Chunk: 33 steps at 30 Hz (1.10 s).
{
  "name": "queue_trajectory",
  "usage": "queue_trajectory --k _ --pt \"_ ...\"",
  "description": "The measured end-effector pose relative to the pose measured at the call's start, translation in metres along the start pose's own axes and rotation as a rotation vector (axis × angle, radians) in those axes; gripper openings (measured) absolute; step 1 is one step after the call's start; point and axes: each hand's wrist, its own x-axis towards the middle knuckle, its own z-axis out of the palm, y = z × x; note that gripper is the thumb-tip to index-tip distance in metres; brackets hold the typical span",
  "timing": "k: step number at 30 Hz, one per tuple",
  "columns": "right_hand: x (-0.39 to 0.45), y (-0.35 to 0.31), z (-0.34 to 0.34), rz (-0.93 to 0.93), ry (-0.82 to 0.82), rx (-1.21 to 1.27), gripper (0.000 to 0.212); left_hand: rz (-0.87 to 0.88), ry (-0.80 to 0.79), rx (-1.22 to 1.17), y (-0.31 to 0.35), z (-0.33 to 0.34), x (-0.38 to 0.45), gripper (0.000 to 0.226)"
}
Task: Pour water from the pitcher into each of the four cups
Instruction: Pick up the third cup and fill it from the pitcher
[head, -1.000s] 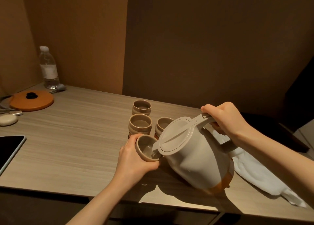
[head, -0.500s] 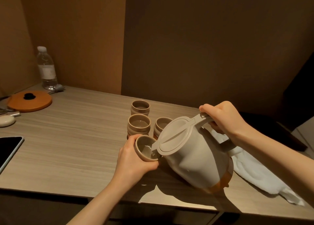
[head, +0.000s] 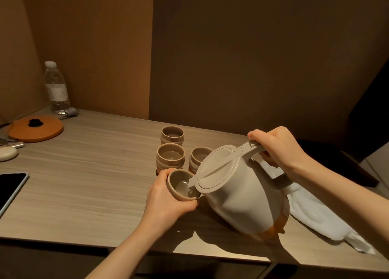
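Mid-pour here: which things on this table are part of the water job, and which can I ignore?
In the job:
pitcher, tilted, right hand on its handle
held cup in left hand, at the spout
three standing cups

Lying about:
water bottle
orange lid
white cloth
dark tablet
pale oval case

Broad bare stretch of table left of the cup cluster; passage open there. Far-left edge crowded: tablet, orange lid, bottle. Right side blocked by tilted pitcher and white cloth. Walls close behind the cups.
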Motion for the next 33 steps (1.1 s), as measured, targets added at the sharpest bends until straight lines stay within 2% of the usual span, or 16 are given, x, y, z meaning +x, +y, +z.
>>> queue_trajectory --k 7,12,17,25,29,33 --pt "-0.005 0.009 -0.013 0.122 0.079 0.241 0.049 -0.008 0.013 -0.109 0.009 -0.002 0.007 0.081" --pt "-0.009 0.019 -0.023 0.141 0.14 0.362 0.052 0.008 0.0 -0.161 0.021 -0.004 0.019 0.077" --pt "-0.011 0.028 -0.033 0.148 0.215 0.452 0.059 0.015 -0.007 -0.165 0.037 0.001 0.033 0.078" --pt "-0.004 0.046 -0.051 0.207 0.322 0.598 0.051 0.032 -0.02 -0.092 0.068 0.017 0.063 0.08" --pt "0.005 0.05 -0.063 0.186 0.339 0.611 0.047 0.078 -0.046 -0.052 0.078 0.027 0.076 0.077" --pt "0.015 0.05 -0.072 0.134 0.339 0.56 0.052 0.063 -0.069 -0.033 0.08 0.04 0.085 0.077"
